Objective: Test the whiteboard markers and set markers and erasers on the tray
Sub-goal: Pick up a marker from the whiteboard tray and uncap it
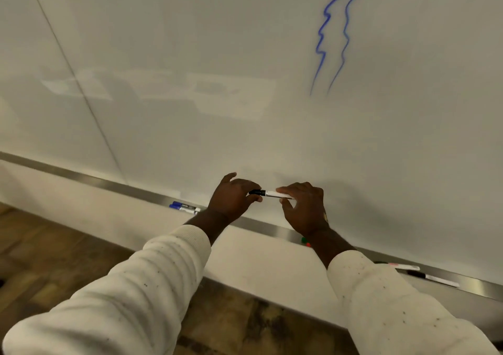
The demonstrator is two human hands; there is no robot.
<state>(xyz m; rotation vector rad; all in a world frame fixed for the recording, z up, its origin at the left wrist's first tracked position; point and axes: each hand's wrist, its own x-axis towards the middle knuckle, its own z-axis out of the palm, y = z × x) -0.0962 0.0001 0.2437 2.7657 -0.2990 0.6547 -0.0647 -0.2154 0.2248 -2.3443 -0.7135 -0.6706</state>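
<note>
Black-capped marker pinched between both my hands, low against the glossy whiteboard.

My left hand [232,195] closes on the black cap, my right hand [304,205] on the slim white barrel of the marker [269,193], above the brushed-metal tray [258,222]. Two blue-capped markers [183,207] lie on the tray; two wavy blue lines [333,41] mark the board.

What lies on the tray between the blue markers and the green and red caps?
No loose item shows; in the head view the left hand hides part of the tray between blue markers and caps.
</note>
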